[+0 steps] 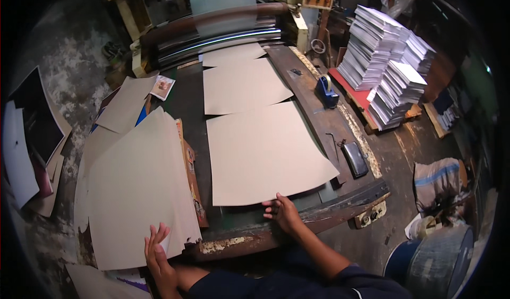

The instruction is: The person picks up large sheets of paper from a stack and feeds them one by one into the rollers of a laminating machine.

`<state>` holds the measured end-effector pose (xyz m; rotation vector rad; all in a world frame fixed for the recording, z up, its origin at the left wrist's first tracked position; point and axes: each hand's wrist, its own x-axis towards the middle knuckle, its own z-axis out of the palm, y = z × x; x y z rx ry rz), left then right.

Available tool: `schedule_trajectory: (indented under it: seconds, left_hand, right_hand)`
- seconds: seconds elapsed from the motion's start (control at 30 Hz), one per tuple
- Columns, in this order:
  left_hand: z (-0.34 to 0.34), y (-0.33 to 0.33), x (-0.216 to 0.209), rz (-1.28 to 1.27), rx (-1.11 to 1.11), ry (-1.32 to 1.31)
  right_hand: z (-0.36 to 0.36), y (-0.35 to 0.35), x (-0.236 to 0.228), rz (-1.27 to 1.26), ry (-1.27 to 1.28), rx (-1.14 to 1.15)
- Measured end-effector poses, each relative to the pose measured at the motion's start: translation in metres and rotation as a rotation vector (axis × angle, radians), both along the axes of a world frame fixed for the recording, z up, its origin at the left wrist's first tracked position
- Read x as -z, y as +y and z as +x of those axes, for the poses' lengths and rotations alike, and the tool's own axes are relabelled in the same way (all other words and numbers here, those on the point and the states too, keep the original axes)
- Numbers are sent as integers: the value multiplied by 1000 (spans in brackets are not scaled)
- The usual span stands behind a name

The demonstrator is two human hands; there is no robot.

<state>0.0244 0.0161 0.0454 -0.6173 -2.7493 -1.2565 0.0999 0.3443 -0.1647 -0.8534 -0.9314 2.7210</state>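
My left hand (161,259) is at the near right corner of a tall stack of beige paperboard sheets (133,182), its fingers stretched along the edge and apart. In the middle, a large beige sheet (265,155) lies on the dark machine bed. Just at its near edge is my right hand (283,212), fingers loosely bent and apart, one fingertip touching or almost touching the sheet. Beyond it lie a second sheet (241,86) and a third sheet (234,56) in a row, edges meeting or overlapping, leading to the shiny rollers (223,40).
To the right on the bed's side are a blue tape dispenser (326,91), a black case (355,160) and a hex key (333,142). Stacks of white paper (372,49) stand on a pallet. A drum (435,262) is at lower right. Loose sheets (37,124) lie far left.
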Motion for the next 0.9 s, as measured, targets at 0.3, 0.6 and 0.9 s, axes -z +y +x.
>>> schedule_trajectory:
  seconds: [0.3, 0.6, 0.9]
  left_hand:
    - [-2, 2, 19, 8, -189, 137]
    - [-1, -2, 42, 85, -194, 135]
    - [16, 6, 14, 311, -331, 240]
  right_hand:
    - [-24, -28, -37, -131, 0, 271]
    - [86, -90, -293, 250, 1723, -153]
    - [38, -91, -222, 498, 730, -312]
